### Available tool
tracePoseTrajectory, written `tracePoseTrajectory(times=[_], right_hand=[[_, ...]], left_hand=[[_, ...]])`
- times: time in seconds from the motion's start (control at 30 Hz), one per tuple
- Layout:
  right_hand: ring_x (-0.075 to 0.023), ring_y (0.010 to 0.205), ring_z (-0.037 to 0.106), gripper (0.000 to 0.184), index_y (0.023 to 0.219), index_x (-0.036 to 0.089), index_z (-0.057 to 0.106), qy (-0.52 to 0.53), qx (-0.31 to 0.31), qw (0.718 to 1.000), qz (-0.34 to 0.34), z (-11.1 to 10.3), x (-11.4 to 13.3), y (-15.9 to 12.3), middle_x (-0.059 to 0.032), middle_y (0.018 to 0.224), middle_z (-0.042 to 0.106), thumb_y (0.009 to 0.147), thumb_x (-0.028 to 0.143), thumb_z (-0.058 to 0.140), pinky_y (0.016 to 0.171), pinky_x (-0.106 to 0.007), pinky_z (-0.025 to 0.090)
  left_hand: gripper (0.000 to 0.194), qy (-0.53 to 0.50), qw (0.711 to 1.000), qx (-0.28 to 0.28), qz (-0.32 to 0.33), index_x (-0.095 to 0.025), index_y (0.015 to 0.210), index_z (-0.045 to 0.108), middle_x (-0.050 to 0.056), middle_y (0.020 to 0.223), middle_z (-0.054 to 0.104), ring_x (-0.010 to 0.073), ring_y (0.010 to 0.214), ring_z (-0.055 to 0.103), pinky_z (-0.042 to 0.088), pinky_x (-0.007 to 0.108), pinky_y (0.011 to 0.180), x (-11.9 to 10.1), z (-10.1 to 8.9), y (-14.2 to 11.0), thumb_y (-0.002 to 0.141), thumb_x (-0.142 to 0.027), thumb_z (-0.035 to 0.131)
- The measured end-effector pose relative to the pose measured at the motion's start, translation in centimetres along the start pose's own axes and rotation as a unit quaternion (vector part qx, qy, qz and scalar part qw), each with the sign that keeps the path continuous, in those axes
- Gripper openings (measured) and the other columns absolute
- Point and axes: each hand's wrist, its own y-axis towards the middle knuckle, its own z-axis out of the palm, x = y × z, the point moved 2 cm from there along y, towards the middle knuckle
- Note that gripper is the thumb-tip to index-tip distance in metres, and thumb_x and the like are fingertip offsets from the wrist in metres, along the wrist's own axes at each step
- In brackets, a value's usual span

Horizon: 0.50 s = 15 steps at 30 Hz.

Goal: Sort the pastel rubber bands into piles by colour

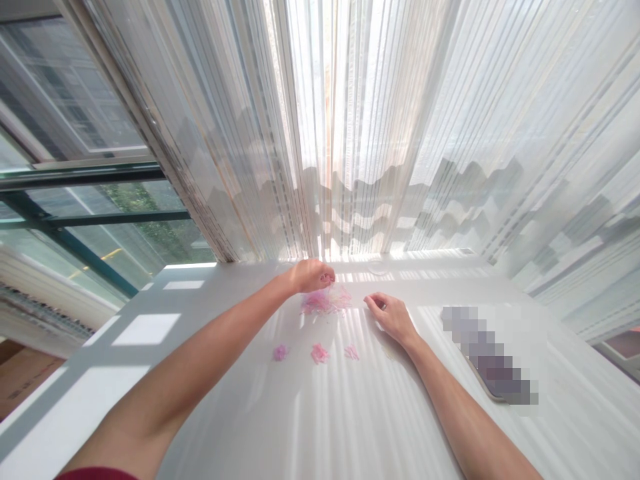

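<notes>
As a dark red sleeve (95, 474) ends at the bottom edge of the head view, two bare forearms reach out over a white table (350, 427) striped with sunlight. Closest to the person, and short of both hands, three small clumps of fine pink strands lie apart in a loose row: a purplish one (281, 353) below and to the left of the left fingers, a bright pink one (319, 353) straight below them, and a pale pink one (351, 352) below and to the left of the right fingers. The right hand (390, 317) rests low over the table, its fingers (373, 301) loosely curved and open, holding nothing that shows, with their tips just beside the right edge of a larger tangled pile of translucent pink strands (325, 300). The left hand (313, 276) sits at the far edge of that pile, its fingers curled shut with the knuckles up; whether they pinch any strands inside cannot be told. To the right of the right fingers and well apart from them lies a long flat object (493, 357), mostly hidden by pixel blur. Beyond the left fingers and a little to the right, a round clear disc (379, 268) sits near the far edge of the table. Past it hang sheer striped curtains (360, 133), with a dark-framed window (100, 220) off to the left.
</notes>
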Motion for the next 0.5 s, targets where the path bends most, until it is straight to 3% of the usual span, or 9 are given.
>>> tracePoseTrajectory(times=[0.5], right_hand=[[-0.0215,0.068,0.067,0.037,0.077,0.021,0.074,-0.006,0.006,1.000,-0.004,0.0,0.0,0.0,-0.0045,0.071,0.074,0.088,0.046,0.049,0.070,-0.030,0.049]], left_hand=[[0.029,-0.011,1.000,-0.014,0.006,-0.024,0.095,0.080,0.000,0.082,0.078,0.0148,0.071,0.070,0.049,0.021,0.066,-0.2,-1.1,-0.3,0.081,-0.016,0.056]])
